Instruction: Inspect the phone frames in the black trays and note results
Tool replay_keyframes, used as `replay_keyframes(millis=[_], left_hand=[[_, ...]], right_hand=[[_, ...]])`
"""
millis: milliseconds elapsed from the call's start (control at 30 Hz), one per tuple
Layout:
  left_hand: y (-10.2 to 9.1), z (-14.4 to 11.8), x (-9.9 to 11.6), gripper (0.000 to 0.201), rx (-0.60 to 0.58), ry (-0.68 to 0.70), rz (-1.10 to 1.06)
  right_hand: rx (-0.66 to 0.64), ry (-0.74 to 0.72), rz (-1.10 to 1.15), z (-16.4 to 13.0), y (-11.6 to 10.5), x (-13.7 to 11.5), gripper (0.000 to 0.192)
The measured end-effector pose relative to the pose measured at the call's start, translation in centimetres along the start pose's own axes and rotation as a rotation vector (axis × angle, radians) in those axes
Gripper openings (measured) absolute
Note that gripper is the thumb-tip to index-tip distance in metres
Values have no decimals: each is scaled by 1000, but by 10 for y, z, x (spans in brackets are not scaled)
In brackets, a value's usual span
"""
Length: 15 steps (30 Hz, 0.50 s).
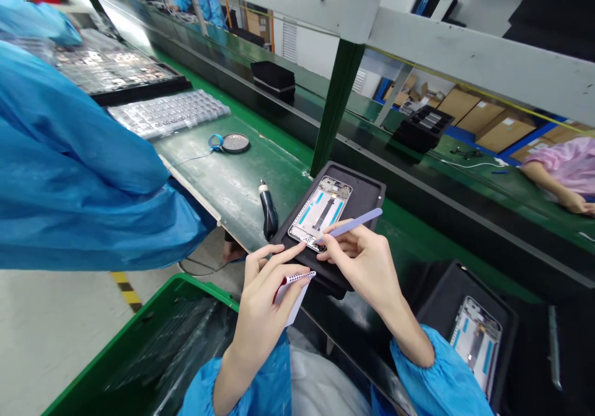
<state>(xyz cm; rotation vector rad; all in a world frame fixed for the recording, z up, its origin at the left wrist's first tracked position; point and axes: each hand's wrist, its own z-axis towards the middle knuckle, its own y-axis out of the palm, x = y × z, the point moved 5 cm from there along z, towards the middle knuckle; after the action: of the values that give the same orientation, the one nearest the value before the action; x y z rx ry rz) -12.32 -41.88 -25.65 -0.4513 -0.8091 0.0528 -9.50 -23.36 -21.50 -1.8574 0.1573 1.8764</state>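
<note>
**Stylus tip working at the near end of a phone frame**

- The right hand (367,264) is pinching a pale lilac stylus (353,222) between thumb and fingertips, pen-fashion. Its tip is pressing at the near edge of the phone frame (320,210), roughly the frame's 6 o'clock.
- The left hand (264,304) is curling loosely around a small white strip with red dots (295,279), held between thumb and index. The extended index finger is reaching toward the frame's near corner and seems to be steadying it, though contact is hard to confirm.
- The phone frame is lying face-up in a black holding tray (367,194) on the green bench (232,180), straight ahead of the person at 12 o'clock.
- Judged step: seating or pressing down a small part at the frame's bottom edge. The next move is likely calling for light, steady pressure with the tip, with the tray kept from sliding.
- Look of the frame: an open silver shell, a dark strip running down the centre, teal strips flanking it, small components at both ends.
- At 10 o'clock from the tray, a black electric screwdriver (268,208) is lying on the bench. At 4 o'clock, a second tray with a similar frame (476,341) is waiting.
- A co-worker's blue sleeve (74,174) is filling the 9 o'clock side.
</note>
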Motion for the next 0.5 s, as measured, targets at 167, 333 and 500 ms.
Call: replay_keyframes(millis=[167, 333, 500], left_hand=[[1, 0, -1, 15, 2, 4, -4], [-1, -2, -2, 15, -12, 11, -5], [-3, -1, -7, 13, -24, 29, -1]], right_hand=[[-2, 17, 39, -1, 1, 3, 41], [11, -26, 2, -3, 2, 3, 28], [25, -58, -29, -7, 6, 9, 19]])
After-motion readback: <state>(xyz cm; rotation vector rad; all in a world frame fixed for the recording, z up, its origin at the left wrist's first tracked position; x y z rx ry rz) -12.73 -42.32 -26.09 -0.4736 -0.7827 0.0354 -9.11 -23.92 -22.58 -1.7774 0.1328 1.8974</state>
